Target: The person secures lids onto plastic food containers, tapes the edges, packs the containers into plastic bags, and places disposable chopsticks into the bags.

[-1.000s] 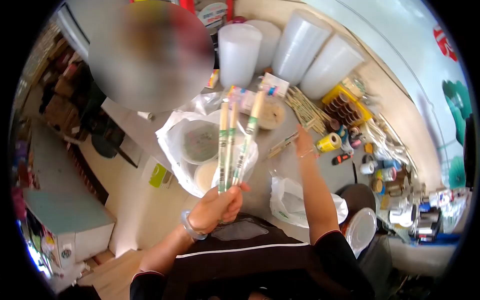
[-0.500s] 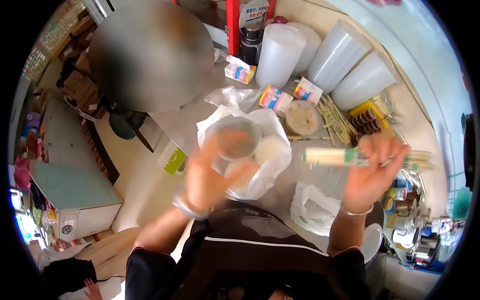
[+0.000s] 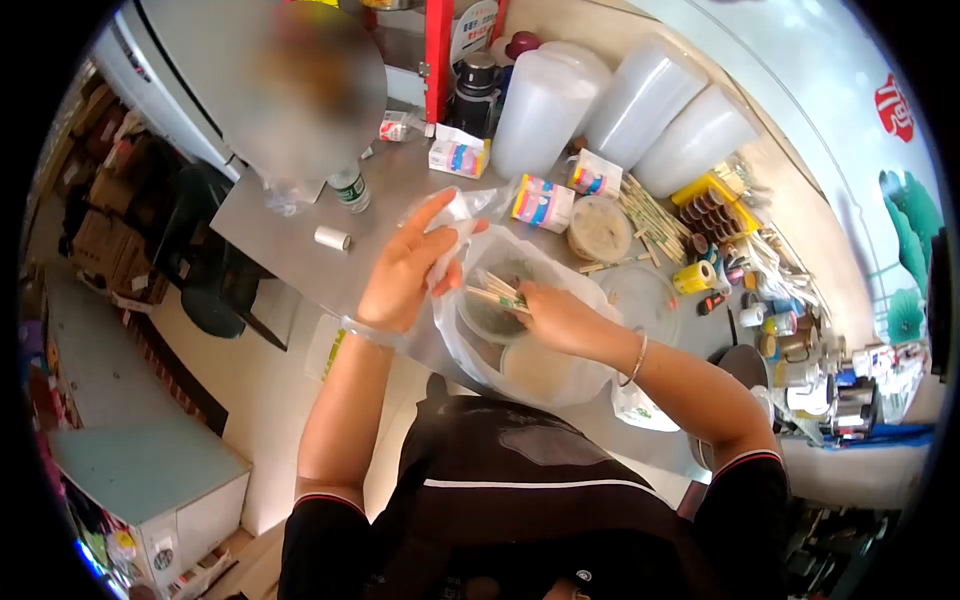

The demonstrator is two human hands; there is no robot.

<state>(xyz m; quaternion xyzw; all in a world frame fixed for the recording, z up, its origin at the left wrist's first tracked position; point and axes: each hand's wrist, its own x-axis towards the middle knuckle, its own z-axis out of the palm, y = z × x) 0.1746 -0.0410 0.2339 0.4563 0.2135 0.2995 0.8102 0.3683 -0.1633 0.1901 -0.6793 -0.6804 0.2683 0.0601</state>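
A white plastic bag (image 3: 575, 388) stands with its mouth spread, holding round containers. One tub (image 3: 490, 312) has dark contents under a clear lid; a paler round container (image 3: 537, 366) sits closer to my body. My left hand (image 3: 405, 268) grips the bag's upper left edge, with some fingers stretched upward. Inside the bag's mouth, my right hand (image 3: 562, 318) is closed around a bundle of paper-wrapped disposable chopsticks (image 3: 495, 292), whose ends lie over the dark tub. The wrapped part inside the fist is hidden.
Tissue packs (image 3: 543, 204), a lidded tub (image 3: 599, 229) and loose wrapped chopsticks (image 3: 655, 215) lie behind the bag. Tall stacks of plastic containers (image 3: 550, 105) line the wall. A bottle (image 3: 350, 188) and a white roll (image 3: 332, 238) are at the left. Right, a clear lid (image 3: 642, 300).
My right hand has brought the chopsticks from the right side down into the bag's mouth. My left hand has moved from over the tubs to the bag's left edge and taken hold of it.
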